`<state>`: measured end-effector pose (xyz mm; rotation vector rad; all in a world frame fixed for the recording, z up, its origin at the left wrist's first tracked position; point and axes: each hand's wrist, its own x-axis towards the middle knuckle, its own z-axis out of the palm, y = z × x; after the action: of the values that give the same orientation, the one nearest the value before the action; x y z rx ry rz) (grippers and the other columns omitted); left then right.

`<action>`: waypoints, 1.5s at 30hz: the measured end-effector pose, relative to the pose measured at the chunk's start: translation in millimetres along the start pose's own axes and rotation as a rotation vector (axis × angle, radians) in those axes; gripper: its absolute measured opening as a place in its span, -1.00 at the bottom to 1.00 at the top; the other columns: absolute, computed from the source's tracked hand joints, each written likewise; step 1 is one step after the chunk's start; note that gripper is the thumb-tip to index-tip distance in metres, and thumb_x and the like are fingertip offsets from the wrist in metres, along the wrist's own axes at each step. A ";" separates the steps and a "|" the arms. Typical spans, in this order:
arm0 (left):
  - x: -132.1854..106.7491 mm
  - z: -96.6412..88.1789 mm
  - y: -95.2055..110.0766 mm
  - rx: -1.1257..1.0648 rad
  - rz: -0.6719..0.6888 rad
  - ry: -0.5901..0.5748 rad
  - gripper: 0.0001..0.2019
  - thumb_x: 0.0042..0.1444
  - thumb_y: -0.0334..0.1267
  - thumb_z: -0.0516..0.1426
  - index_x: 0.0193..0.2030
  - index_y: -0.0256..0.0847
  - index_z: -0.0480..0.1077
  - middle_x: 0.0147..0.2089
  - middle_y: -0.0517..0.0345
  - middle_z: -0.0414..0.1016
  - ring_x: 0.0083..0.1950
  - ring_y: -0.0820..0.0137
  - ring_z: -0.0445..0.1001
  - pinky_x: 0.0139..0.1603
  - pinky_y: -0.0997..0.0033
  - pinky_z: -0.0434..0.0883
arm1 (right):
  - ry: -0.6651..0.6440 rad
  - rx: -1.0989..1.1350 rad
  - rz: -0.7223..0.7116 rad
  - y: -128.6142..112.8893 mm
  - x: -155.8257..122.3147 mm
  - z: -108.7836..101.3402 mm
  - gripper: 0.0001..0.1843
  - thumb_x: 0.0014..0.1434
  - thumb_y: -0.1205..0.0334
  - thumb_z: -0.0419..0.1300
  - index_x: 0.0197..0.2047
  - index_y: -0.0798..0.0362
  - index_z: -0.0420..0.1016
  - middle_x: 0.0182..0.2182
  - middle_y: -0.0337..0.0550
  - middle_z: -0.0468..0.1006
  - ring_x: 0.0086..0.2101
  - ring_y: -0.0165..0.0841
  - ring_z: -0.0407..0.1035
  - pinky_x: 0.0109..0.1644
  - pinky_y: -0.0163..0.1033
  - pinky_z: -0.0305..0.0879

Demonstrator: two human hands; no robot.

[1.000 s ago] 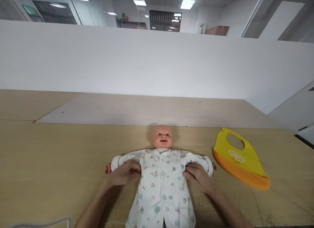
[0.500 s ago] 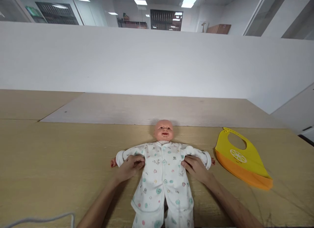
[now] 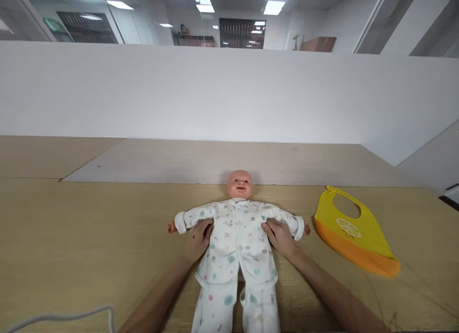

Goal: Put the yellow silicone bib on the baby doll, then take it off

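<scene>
– Doll (image 3: 229, 244), location?
– Lower center of frame, face up on table (image 3: 107, 242).
– Left hand (image 3: 198, 240)?
– Half-curled, gripping doll's side at frame left.
– Right hand (image 3: 282, 237)?
– Likewise half-curled, gripping opposite side.
– Other stuff?
– Yellow-orange bib (image 3: 358, 242), right side of frame.

An office-like interior: rectangular ceiling lights (image 3: 274, 7) glow along the top of the frame, glass panelling (image 3: 136, 22) shows at upper left, and a plain white partition (image 3: 229, 91) spans the middle behind a wood-grained tabletop (image 3: 100, 232)
</scene>
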<state>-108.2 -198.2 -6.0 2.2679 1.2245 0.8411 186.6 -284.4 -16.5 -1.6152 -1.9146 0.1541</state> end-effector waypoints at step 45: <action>150.2 34.0 -39.4 0.301 -0.370 0.211 -0.71 0.22 -0.34 -0.09 -0.18 -0.26 0.46 -0.06 -0.15 0.51 0.04 0.19 0.39 0.10 0.23 0.26 | 0.016 -0.152 0.550 32.4 162.5 41.9 -0.42 0.39 -0.05 -0.23 -0.03 0.09 0.53 -0.09 0.02 0.55 -0.10 -0.26 0.41 -0.05 -0.26 0.23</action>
<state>-44.2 -52.8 -8.8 2.1032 1.9078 0.8106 182.8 -114.0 -3.5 -2.2073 -1.4536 0.2225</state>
